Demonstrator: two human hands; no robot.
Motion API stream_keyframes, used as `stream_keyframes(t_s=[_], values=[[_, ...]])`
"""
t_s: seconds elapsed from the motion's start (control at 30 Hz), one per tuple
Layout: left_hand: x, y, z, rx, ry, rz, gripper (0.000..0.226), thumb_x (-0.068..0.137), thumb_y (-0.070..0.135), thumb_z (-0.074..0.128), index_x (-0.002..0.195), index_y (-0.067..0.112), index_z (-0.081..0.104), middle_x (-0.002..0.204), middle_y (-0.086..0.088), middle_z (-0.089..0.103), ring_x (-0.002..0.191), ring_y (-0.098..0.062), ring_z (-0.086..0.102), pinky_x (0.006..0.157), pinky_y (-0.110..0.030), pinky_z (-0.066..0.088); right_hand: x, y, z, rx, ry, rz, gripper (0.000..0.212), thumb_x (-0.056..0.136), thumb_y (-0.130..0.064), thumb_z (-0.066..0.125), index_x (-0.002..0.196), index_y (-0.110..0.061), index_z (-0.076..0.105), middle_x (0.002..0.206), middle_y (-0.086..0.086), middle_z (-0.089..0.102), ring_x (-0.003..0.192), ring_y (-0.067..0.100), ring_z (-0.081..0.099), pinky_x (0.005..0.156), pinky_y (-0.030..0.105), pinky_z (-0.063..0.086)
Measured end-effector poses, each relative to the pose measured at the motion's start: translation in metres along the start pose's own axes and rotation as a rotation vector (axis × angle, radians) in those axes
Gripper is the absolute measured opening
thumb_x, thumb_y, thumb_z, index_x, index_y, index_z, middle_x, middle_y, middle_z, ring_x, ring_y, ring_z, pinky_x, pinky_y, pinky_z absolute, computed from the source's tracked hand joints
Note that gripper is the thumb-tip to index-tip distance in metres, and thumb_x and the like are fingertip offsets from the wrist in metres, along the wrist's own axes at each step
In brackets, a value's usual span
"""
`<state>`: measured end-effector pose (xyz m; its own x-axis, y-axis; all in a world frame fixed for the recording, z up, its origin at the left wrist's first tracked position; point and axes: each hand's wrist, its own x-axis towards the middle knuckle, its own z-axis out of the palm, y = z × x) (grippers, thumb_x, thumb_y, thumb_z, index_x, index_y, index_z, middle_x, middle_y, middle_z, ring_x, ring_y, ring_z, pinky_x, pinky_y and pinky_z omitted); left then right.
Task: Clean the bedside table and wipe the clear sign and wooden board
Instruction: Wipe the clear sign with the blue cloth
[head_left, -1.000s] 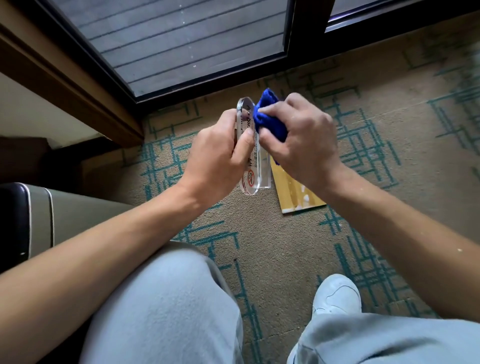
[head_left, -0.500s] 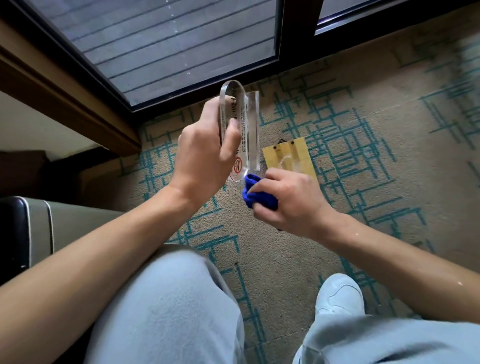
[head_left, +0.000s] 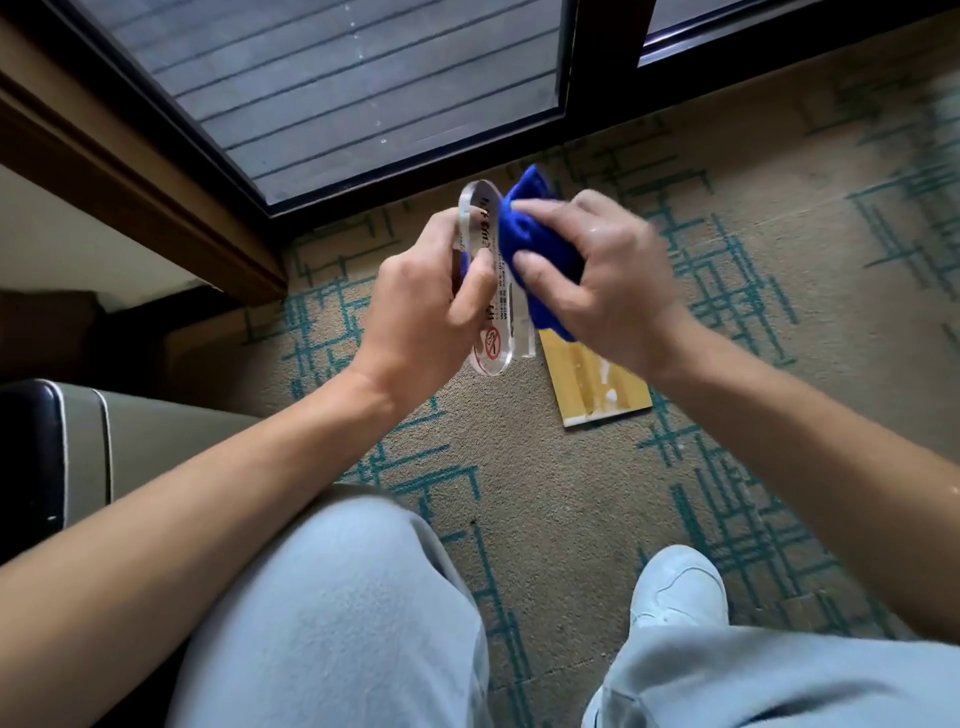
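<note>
Clear sign wiped above patterned carpet (head_left: 519, 493).
Left hand (head_left: 415, 306) pinching rounded acrylic clear sign (head_left: 480, 228); right hand (head_left: 618, 280) clutching soft blue cloth (head_left: 524, 234); flat wooden board (head_left: 592, 379) beneath.

Daylight from the window (head_left: 332, 88) at top, soft and even, moderately bright. No hard shadows; dim dark corner at left by the chair (head_left: 62, 457). Faint glare specks on the glass. Right hand (head_left: 613, 280) and blue cloth (head_left: 535, 249) slightly motion-blurred. Carpet (head_left: 779, 312) smears at top right edge. Wide-angle bending: window frame lines tilt and curve, forearms stretch at the borders.
</note>
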<state>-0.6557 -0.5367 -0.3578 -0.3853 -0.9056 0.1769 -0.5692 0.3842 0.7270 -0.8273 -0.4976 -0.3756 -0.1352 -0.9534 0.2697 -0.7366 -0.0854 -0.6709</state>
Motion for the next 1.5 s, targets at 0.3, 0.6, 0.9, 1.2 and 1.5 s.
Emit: stream_keyframes(t_s=[0.3,0.6,0.9,1.2,1.5], values=[[0.007,-0.020,-0.003,-0.271,0.047,-0.257,0.011,0.097,0.024,0.049,0.107,0.022,0.053,0.075,-0.022,0.067,0.055,-0.031,0.067,0.048,-0.034,0.048,-0.056,0.007,0.017,-0.110,-0.157,-0.122,0.033,0.086,-0.035,0.067,0.114,-0.020,0.074,0.087,0.001,0.062,0.069,0.018,0.059,0.061,0.023,0.044],[0.007,-0.022,-0.003,-0.551,0.021,-0.408,0.020,0.107,0.010,0.041,0.123,-0.001,0.042,0.067,-0.010,0.059,0.047,-0.019,0.062,0.037,-0.025,0.046,-0.034,0.004,0.008,0.070,0.066,0.002,0.033,0.089,-0.033,0.068,0.120,-0.023,0.073,0.089,-0.002,0.063,0.073,0.014,0.060,0.067,0.033,0.055],[0.009,-0.038,-0.009,-0.691,0.008,-0.523,0.013,0.108,0.018,0.042,0.109,0.008,0.050,0.078,-0.011,0.059,0.053,-0.017,0.061,0.042,-0.026,0.045,-0.041,0.028,0.010,0.553,0.087,0.440,0.020,0.082,-0.028,0.064,0.098,-0.034,0.074,0.087,-0.001,0.075,0.083,0.030,0.073,0.078,0.055,0.058],[0.003,-0.043,-0.010,-0.938,-0.316,-0.609,0.007,0.105,0.022,0.048,0.105,0.015,0.047,0.072,-0.004,0.069,0.058,-0.019,0.066,0.048,-0.022,0.049,-0.036,-0.002,-0.005,1.279,-0.140,0.494,0.020,0.087,-0.004,0.051,0.105,-0.006,0.060,0.087,0.007,0.066,0.072,0.040,0.067,0.077,0.068,0.055],[-0.005,-0.054,-0.021,-1.130,-0.632,-0.578,0.008,0.097,0.025,0.053,0.105,0.021,0.054,0.083,-0.007,0.074,0.072,-0.025,0.072,0.066,-0.034,0.055,-0.023,-0.001,-0.011,1.454,-0.023,0.605,0.023,0.085,-0.017,0.045,0.089,-0.016,0.068,0.082,-0.001,0.067,0.072,0.012,0.060,0.063,0.024,0.051]])
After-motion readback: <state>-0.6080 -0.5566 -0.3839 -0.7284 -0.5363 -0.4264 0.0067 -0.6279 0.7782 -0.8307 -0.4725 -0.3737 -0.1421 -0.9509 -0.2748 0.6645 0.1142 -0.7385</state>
